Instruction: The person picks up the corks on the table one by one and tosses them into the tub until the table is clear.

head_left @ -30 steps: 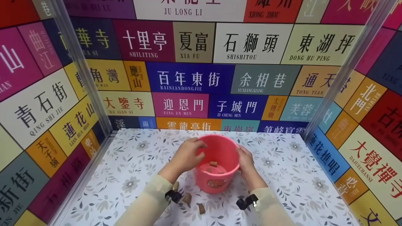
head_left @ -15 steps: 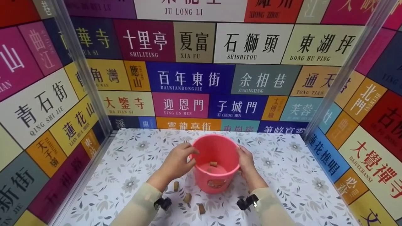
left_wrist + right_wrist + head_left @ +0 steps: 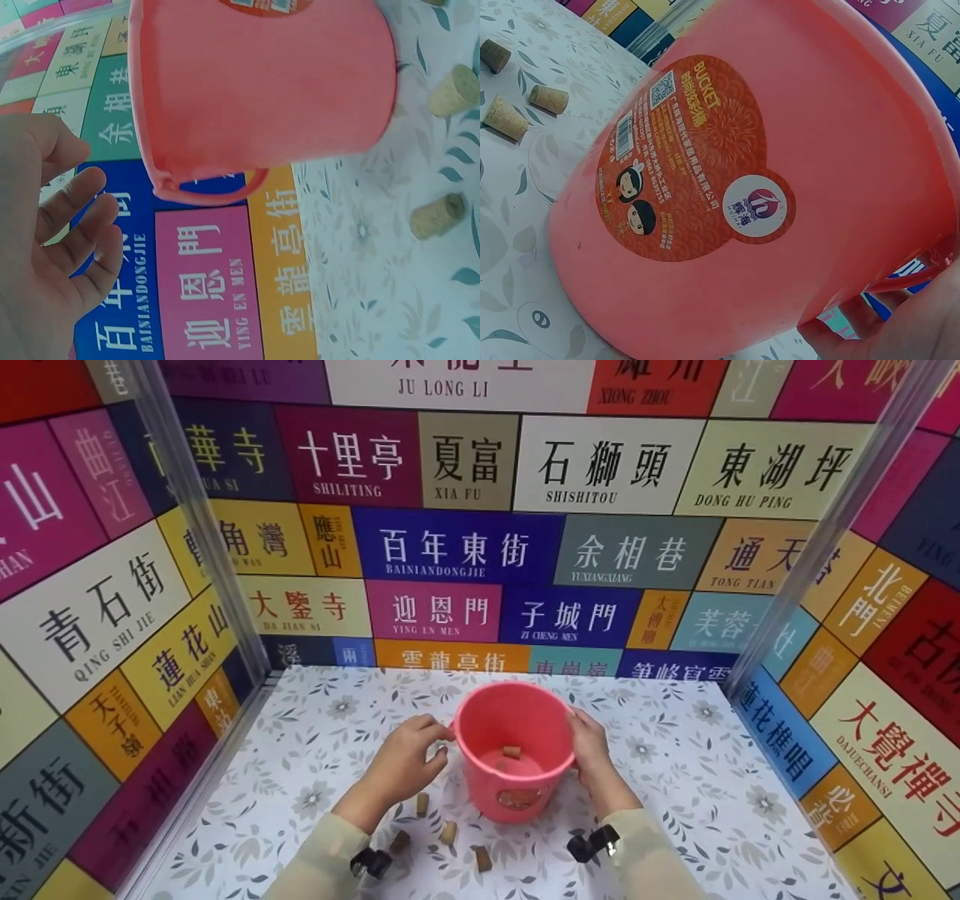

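Observation:
A pink plastic bucket (image 3: pixel 517 795) stands upright on the table, its mouth toward me. My right hand (image 3: pixel 591 744) grips it at its right side, by the side handle (image 3: pixel 911 281) and rim. My left hand (image 3: pixel 405 761) hovers left of the bucket, fingers loosely bent and holding nothing. In the left wrist view, that hand (image 3: pixel 56 232) is apart from the bucket's other handle (image 3: pixel 217 198). Inside the bucket lies a cork (image 3: pixel 511 751); other small bits there are hard to make out. Several corks (image 3: pixel 448 832) lie on the table in front of and left of the bucket.
The table (image 3: pixel 300 742) has a white leaf-and-flower cover. Walls (image 3: pixel 442 547) with coloured name panels enclose its back and both sides, with clear corner strips (image 3: pixel 217 555) between them. Both sleeves carry black wrist devices (image 3: pixel 592 844).
My left hand has drawn back from the bucket's mouth, moving left and toward me. A cork that my left arm hid now shows. My right hand and the bucket have stayed in place.

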The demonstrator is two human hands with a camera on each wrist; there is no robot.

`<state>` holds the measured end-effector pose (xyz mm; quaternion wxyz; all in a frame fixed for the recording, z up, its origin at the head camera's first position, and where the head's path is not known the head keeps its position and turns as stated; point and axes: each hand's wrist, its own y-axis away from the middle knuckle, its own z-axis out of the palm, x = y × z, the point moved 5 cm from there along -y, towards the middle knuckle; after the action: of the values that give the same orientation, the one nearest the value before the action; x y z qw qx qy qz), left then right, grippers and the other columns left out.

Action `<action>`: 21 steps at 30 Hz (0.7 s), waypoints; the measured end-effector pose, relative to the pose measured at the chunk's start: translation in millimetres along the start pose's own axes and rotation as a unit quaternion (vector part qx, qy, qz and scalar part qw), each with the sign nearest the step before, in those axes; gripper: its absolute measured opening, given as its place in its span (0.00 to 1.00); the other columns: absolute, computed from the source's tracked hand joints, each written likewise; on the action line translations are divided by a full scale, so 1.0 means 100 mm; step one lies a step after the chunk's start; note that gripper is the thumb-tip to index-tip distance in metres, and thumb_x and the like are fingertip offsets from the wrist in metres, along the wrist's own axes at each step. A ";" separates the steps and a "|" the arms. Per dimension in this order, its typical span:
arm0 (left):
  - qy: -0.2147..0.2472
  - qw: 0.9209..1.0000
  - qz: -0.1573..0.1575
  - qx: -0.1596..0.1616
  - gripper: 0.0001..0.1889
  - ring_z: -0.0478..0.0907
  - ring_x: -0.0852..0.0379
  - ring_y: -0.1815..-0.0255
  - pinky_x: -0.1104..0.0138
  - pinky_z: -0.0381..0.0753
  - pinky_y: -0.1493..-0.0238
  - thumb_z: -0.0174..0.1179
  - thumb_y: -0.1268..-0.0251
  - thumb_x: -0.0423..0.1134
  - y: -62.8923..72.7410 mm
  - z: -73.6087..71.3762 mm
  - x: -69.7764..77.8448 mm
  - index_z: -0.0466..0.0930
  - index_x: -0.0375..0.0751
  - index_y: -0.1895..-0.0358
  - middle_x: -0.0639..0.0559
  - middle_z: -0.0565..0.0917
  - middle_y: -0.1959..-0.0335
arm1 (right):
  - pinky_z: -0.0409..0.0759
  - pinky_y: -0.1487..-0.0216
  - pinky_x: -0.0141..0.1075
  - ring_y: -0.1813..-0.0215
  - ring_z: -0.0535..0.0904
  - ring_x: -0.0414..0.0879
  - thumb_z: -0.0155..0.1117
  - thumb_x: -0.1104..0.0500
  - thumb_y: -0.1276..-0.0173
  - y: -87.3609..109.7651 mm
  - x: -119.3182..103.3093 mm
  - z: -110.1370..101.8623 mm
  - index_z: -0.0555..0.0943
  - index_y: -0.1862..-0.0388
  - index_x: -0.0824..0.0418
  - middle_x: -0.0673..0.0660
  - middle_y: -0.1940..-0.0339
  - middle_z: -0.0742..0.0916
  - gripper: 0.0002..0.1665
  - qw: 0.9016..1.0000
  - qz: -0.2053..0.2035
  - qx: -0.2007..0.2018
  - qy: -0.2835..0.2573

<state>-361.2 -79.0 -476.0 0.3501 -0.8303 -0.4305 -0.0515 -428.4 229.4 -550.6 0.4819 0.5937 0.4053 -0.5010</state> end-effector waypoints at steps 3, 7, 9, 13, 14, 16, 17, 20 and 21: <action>0.004 1.000 -0.011 0.010 0.09 0.85 0.53 0.55 0.57 0.89 0.49 0.68 0.35 0.32 0.04 0.00 -0.07 0.90 0.46 0.55 0.50 0.87 0.59 | 0.81 0.28 0.53 0.29 0.80 0.61 0.47 0.49 0.13 0.00 0.01 -0.01 0.74 0.22 0.59 0.68 0.27 0.81 0.29 1.000 0.005 -0.003 0.000; 0.016 0.999 -0.048 0.017 0.08 0.85 0.54 0.55 0.56 0.89 0.49 0.69 0.36 0.32 0.11 0.04 -0.20 0.90 0.47 0.56 0.52 0.87 0.59 | 0.82 0.29 0.52 0.29 0.80 0.61 0.47 0.48 0.13 0.00 0.02 -0.03 0.74 0.21 0.56 0.67 0.27 0.81 0.29 1.000 0.012 -0.006 0.006; 0.027 0.997 -0.068 0.015 0.09 0.84 0.54 0.55 0.56 0.89 0.49 0.68 0.36 0.31 0.15 0.08 -0.27 0.90 0.47 0.56 0.52 0.87 0.59 | 0.81 0.29 0.52 0.29 0.79 0.61 0.46 0.48 0.13 0.00 0.02 -0.04 0.73 0.21 0.56 0.67 0.27 0.81 0.29 1.000 0.012 -0.006 0.008; 0.051 0.993 -0.110 0.000 0.09 0.84 0.52 0.55 0.56 0.89 0.50 0.67 0.35 0.30 0.22 0.20 -0.42 0.90 0.47 0.56 0.50 0.87 0.59 | 0.79 0.26 0.53 0.26 0.78 0.62 0.45 0.50 0.13 -0.01 0.02 -0.05 0.72 0.20 0.58 0.68 0.25 0.79 0.29 1.000 0.014 -0.006 0.004; 0.055 0.991 -0.122 -0.004 0.09 0.84 0.52 0.55 0.56 0.88 0.50 0.66 0.35 0.31 0.23 0.22 -0.45 0.90 0.47 0.56 0.50 0.87 0.59 | 0.78 0.25 0.54 0.26 0.77 0.62 0.45 0.50 0.13 -0.01 0.02 -0.04 0.72 0.20 0.58 0.68 0.24 0.78 0.29 1.000 0.014 -0.006 0.002; 0.053 0.989 -0.136 -0.006 0.08 0.84 0.52 0.55 0.57 0.88 0.50 0.66 0.35 0.31 0.26 0.26 -0.51 0.89 0.47 0.57 0.51 0.87 0.59 | 0.77 0.24 0.53 0.25 0.76 0.62 0.45 0.51 0.13 -0.01 0.02 -0.04 0.71 0.20 0.59 0.69 0.23 0.77 0.29 1.000 0.013 -0.007 0.003; 0.050 0.989 -0.136 -0.003 0.08 0.84 0.53 0.56 0.57 0.88 0.51 0.66 0.35 0.31 0.28 0.27 -0.52 0.89 0.47 0.57 0.52 0.87 0.59 | 0.77 0.24 0.53 0.24 0.76 0.63 0.45 0.51 0.13 -0.01 0.01 -0.03 0.71 0.19 0.59 0.69 0.23 0.77 0.29 1.000 0.013 -0.009 0.004; 0.037 0.992 -0.124 0.009 0.08 0.84 0.53 0.58 0.57 0.87 0.54 0.67 0.38 0.30 0.32 0.30 -0.56 0.89 0.45 0.58 0.52 0.86 0.61 | 0.76 0.23 0.53 0.24 0.75 0.63 0.45 0.51 0.13 -0.01 0.01 -0.02 0.71 0.20 0.60 0.69 0.23 0.77 0.30 1.000 0.011 -0.012 0.006; 0.034 0.992 -0.119 0.013 0.08 0.84 0.52 0.59 0.58 0.87 0.54 0.67 0.38 0.30 0.33 0.32 -0.56 0.89 0.45 0.59 0.52 0.86 0.62 | 0.76 0.23 0.53 0.24 0.75 0.63 0.45 0.51 0.13 -0.01 0.01 -0.02 0.71 0.20 0.60 0.69 0.23 0.77 0.30 1.000 0.010 -0.013 0.008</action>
<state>-378.0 -110.0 -539.3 0.3665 -0.7664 -0.5147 -0.1159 -428.9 231.4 -551.5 0.4911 0.5953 0.4094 -0.4866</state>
